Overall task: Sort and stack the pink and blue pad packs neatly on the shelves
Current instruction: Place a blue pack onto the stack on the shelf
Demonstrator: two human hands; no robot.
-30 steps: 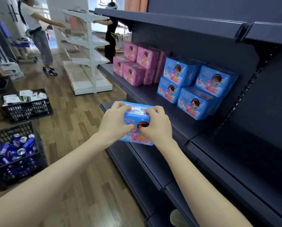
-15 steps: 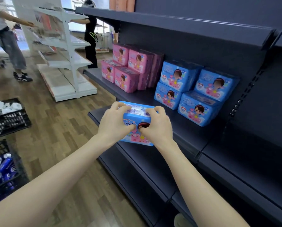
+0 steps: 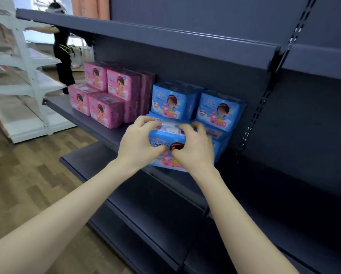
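At the front edge of the middle shelf [image 3: 98, 123], just ahead of the blue stack [image 3: 219, 111]: one blue pack [image 3: 165, 133], held in both hands. Left hand [image 3: 140, 143] curled round its left end, right hand [image 3: 195, 151] round its right end. Fingers hooked over the top edge, thumbs pressed to the printed face, thumb tips nearly meeting at centre. Both hands clamped on it, neither free.

Long axis of pack running left to right, along the shelf edge. Printed face toward the camera, barcoded top side tilted up. Pack directly between the palms, so no reach needed; judged to call only for a push away from the body toward the back panel [image 3: 205, 72]. Hands about equally near; right hand closer to the blue stack, overlapping its lower row in view. Contact with that lower row: cannot tell, hidden behind pack and knuckles.

Blue stack: two packs showing on the upper row, upright near the back panel; lower row mostly hidden. Pink packs [image 3: 106, 93] on the same shelf toward its left end, in two tiers, just beside the blue.

Judged step: placing at the front of the blue group. Wants a level pack and a square face before release. Risk: nudging the upper blue pair.
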